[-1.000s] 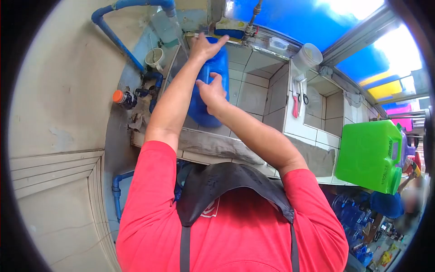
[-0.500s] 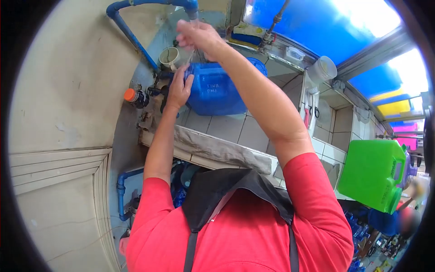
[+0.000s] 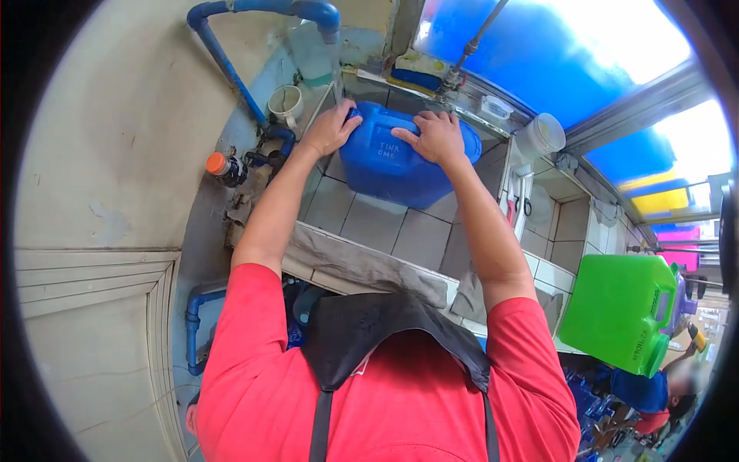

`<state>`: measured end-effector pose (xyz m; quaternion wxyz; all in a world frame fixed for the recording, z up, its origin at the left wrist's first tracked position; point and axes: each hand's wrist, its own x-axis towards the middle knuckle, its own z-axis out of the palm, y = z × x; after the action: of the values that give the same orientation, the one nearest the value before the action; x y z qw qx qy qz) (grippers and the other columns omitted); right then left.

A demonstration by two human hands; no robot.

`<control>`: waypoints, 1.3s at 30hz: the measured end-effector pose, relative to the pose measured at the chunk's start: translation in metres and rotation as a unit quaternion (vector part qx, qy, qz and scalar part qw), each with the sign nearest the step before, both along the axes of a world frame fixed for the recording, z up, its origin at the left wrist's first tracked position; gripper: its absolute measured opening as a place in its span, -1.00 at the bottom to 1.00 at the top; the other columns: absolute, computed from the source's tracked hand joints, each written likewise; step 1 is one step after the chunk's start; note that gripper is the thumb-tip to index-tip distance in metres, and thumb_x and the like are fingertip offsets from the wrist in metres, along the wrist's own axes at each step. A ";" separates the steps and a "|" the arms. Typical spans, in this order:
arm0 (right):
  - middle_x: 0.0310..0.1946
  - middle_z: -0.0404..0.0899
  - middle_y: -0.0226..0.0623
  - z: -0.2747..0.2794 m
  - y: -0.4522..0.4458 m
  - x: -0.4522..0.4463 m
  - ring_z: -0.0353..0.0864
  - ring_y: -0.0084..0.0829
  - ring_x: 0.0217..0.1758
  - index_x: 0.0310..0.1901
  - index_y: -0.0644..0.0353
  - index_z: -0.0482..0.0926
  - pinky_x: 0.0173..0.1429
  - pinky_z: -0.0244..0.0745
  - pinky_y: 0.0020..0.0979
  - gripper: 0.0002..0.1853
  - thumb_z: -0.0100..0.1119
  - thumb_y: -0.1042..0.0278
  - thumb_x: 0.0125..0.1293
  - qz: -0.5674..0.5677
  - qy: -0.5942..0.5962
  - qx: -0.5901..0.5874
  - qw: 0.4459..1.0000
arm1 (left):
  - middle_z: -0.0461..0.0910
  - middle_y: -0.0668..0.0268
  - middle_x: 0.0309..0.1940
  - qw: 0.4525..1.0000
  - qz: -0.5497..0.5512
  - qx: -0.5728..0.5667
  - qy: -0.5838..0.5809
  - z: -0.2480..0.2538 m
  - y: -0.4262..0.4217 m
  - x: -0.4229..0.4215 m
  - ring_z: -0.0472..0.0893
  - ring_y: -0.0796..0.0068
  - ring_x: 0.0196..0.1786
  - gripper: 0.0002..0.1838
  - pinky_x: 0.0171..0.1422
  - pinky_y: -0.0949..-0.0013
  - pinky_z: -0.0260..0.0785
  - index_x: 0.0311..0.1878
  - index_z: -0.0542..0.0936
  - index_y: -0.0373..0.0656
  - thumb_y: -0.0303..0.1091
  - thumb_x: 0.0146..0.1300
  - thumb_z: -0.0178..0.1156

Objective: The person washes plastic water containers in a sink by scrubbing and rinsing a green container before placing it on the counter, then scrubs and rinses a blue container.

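Observation:
A blue plastic water jug (image 3: 396, 165) with white handwriting on its side stands in a grey-tiled sink (image 3: 373, 223). At its left end, my left hand (image 3: 329, 129) curls around the neck, with the fingertips over the blue cap. My right hand (image 3: 437, 138) grips the top by the handle, its thumb on the near side and its fingers over the far side. The blue pipe (image 3: 327, 21) ends behind and above the jug, to the left.
A cream mug (image 3: 285, 102) and a translucent container (image 3: 312, 58) stand behind on the left. A grey cloth (image 3: 362, 266) lies along the sink's front edge. To the right are a white tub (image 3: 541, 135), scissors (image 3: 527, 207) and a green jug (image 3: 612, 308). Another person (image 3: 643, 393) is at far right.
My right hand has come down from under the pipe's end onto the jug's top. The jug has shifted right, away from the pipe, with my left hand still at its neck end.

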<state>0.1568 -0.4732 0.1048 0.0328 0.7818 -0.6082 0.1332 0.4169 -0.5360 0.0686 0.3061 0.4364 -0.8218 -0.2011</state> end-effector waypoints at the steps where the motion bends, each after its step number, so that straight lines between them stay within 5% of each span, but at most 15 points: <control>1: -0.04 0.65 -0.20 0.000 0.004 -0.004 0.53 -0.09 0.09 -0.12 0.10 0.74 0.30 0.23 -0.08 -0.22 -0.08 -0.56 0.23 -0.016 0.002 0.001 1.000 | 0.63 -0.12 -0.19 0.998 0.005 0.047 -0.030 0.001 -0.002 -0.009 0.59 -0.21 -0.05 -0.59 0.03 0.00 0.41 0.09 0.45 -0.16 -0.01 0.43 0.02; 9: -0.09 0.66 -0.18 0.006 0.025 -0.007 0.55 -0.08 0.06 -0.15 0.07 0.76 0.26 0.24 -0.09 -0.25 -0.04 -0.54 0.22 -0.058 0.002 0.004 0.998 | 0.68 -0.09 -0.10 0.951 0.101 0.141 -0.257 0.009 -0.038 -0.047 0.67 -0.03 -0.07 -0.25 0.02 0.02 0.47 -0.03 0.68 -0.20 0.30 0.38 -0.24; 12: -0.08 0.66 -0.18 0.007 0.027 -0.006 0.55 -0.07 0.07 -0.13 0.05 0.76 0.26 0.24 -0.08 -0.25 -0.04 -0.54 0.22 -0.048 0.004 0.006 0.999 | 0.63 0.26 -0.38 0.838 0.111 0.496 -0.197 0.045 -0.051 -0.039 0.53 0.42 -0.42 -0.17 -0.33 0.28 0.38 -0.06 0.66 -0.16 0.44 0.38 -0.29; 17: -0.03 0.66 -0.19 0.010 0.024 -0.007 0.54 -0.07 0.09 -0.09 0.04 0.76 0.30 0.22 -0.06 -0.25 -0.05 -0.54 0.22 -0.045 -0.001 0.024 0.999 | 0.61 0.35 -0.32 0.916 -0.055 0.398 -0.009 0.019 -0.050 -0.003 0.52 0.58 -0.37 -0.49 -0.32 0.39 0.38 0.07 0.61 -0.08 0.18 0.37 0.12; 19: -0.02 0.65 -0.19 0.008 0.022 -0.008 0.54 -0.08 0.10 -0.09 0.04 0.76 0.31 0.22 -0.06 -0.25 -0.05 -0.54 0.23 -0.043 -0.002 0.022 0.999 | 0.62 0.41 -0.13 0.876 -0.076 0.450 0.155 0.018 -0.034 0.001 0.56 0.60 -0.20 -0.58 -0.15 0.45 0.44 0.11 0.61 -0.07 0.00 0.36 0.24; 23: 0.00 0.64 -0.19 -0.001 0.017 -0.012 0.52 -0.08 0.13 -0.13 0.04 0.77 0.32 0.21 -0.05 -0.25 -0.04 -0.54 0.22 -0.021 -0.020 0.009 1.000 | 0.60 0.42 0.02 0.824 -0.033 0.497 0.269 -0.007 -0.025 0.006 0.56 0.58 -0.03 -0.60 0.05 0.42 0.44 0.15 0.60 -0.07 -0.09 0.36 0.26; 25: -0.02 0.65 -0.19 0.001 0.015 -0.011 0.52 -0.07 0.13 -0.14 0.05 0.77 0.32 0.21 -0.04 -0.26 -0.02 -0.53 0.21 -0.010 -0.014 0.017 1.000 | 0.61 0.39 0.03 0.837 -0.039 0.478 0.263 -0.001 -0.019 0.008 0.56 0.54 0.04 -0.61 0.17 0.37 0.42 0.15 0.60 -0.11 -0.14 0.35 0.29; 28: -0.06 0.68 -0.23 0.010 0.017 -0.015 0.51 -0.10 0.15 -0.18 0.11 0.76 0.29 0.24 -0.08 -0.31 0.08 -0.47 0.20 0.016 -0.033 0.051 0.998 | 0.57 0.24 0.13 0.986 -0.106 0.118 0.045 0.015 -0.009 -0.012 0.54 0.27 0.18 -0.51 0.30 0.22 0.37 0.12 0.62 -0.14 -0.03 0.23 0.34; 29: -0.11 0.69 -0.26 0.003 0.016 -0.016 0.52 -0.10 0.13 -0.19 0.09 0.76 0.27 0.24 -0.06 -0.33 0.09 -0.45 0.21 0.028 -0.050 0.019 0.998 | 0.57 0.20 0.13 0.992 -0.109 -0.066 -0.025 0.032 0.006 -0.024 0.56 0.18 0.16 -0.46 0.30 0.16 0.38 0.10 0.63 -0.13 0.00 0.15 0.39; 32: -0.03 0.67 -0.18 0.002 0.006 -0.017 0.58 -0.13 0.11 -0.11 0.07 0.74 0.29 0.33 -0.15 -0.45 0.17 -0.29 0.25 0.117 -0.127 -0.003 0.985 | 0.56 0.14 0.11 0.951 -0.179 -0.206 -0.146 0.038 0.011 -0.046 0.57 0.01 0.13 -0.48 0.23 0.06 0.41 -0.04 0.67 -0.14 0.02 0.01 0.43; 33: -0.03 0.67 -0.18 0.007 0.001 -0.029 0.58 -0.13 0.11 -0.11 0.07 0.74 0.29 0.33 -0.15 -0.45 0.17 -0.29 0.25 0.107 -0.123 -0.007 0.987 | 0.56 0.14 0.11 0.949 -0.188 -0.212 -0.141 0.041 0.007 -0.046 0.57 0.01 0.13 -0.48 0.23 0.06 0.41 -0.04 0.67 -0.14 0.02 0.01 0.43; 35: -0.06 0.68 -0.15 0.022 -0.011 -0.045 0.61 -0.13 0.10 -0.05 0.09 0.71 0.21 0.44 -0.12 -0.54 0.24 -0.14 0.27 0.059 -0.266 -0.073 0.959 | 0.55 0.15 0.12 0.968 -0.173 -0.029 -0.181 0.045 0.003 -0.041 0.57 -0.01 0.11 -0.55 0.18 0.09 0.43 -0.15 0.65 -0.20 -0.04 0.03 0.41; 36: -0.11 0.69 -0.11 0.039 -0.013 -0.071 0.63 -0.07 0.04 -0.03 0.11 0.69 0.12 0.52 -0.09 -0.65 0.27 0.08 0.26 0.014 -0.229 -0.109 0.967 | 0.55 0.15 0.12 0.967 -0.176 -0.031 -0.180 0.051 0.006 -0.036 0.57 -0.01 0.11 -0.55 0.18 0.09 0.43 -0.15 0.65 -0.20 -0.04 0.03 0.41; 38: -0.29 0.67 -0.02 0.045 -0.033 -0.146 0.67 0.02 -0.18 -0.35 0.22 0.65 -0.10 0.60 -0.07 -0.86 0.18 0.36 0.17 -0.186 -0.083 -0.130 0.970 | 0.56 0.13 0.10 0.974 -0.112 -0.004 -0.196 0.059 0.012 -0.027 0.56 0.01 0.09 -0.60 0.15 0.12 0.43 -0.22 0.64 -0.24 -0.06 0.07 0.38; 39: -0.32 0.67 0.00 0.050 -0.032 -0.187 0.67 0.04 -0.20 -0.37 0.24 0.67 -0.11 0.61 -0.07 -0.85 0.17 0.36 0.16 -0.259 -0.149 -0.146 0.943 | 0.56 0.13 0.10 0.975 -0.109 0.000 -0.196 0.056 0.010 -0.026 0.56 0.01 0.09 -0.60 0.15 0.12 0.43 -0.22 0.64 -0.24 -0.06 0.07 0.38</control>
<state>-0.0299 -0.5048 0.1543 0.0892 0.5548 -0.7616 0.3227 0.3909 -0.5263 0.1245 0.1153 0.3756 -0.9083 -0.1438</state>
